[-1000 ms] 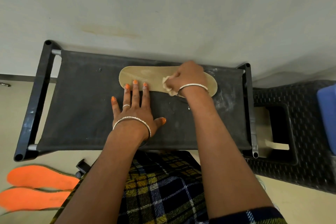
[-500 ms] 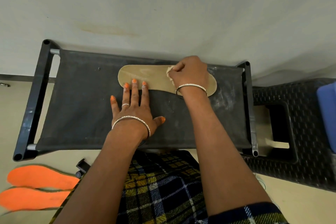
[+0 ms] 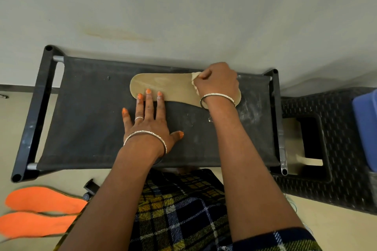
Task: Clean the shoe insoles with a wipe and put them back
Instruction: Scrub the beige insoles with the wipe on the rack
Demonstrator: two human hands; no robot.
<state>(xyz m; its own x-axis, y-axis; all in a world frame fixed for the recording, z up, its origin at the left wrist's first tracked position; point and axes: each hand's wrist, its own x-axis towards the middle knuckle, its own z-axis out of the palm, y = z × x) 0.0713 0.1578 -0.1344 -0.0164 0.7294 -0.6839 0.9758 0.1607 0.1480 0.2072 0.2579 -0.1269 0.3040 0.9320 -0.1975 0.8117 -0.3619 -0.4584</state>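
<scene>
the tan insole (image 3: 163, 85) lies crosswise before you: your flat left hand (image 3: 150, 122) pins its near edge, your right hand (image 3: 217, 82) clutches the wipe (image 3: 194, 77) over its right half.

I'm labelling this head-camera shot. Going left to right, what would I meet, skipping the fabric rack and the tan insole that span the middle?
orange insoles → left hand → right hand gripping the wipe → black woven stool → blue object
</scene>
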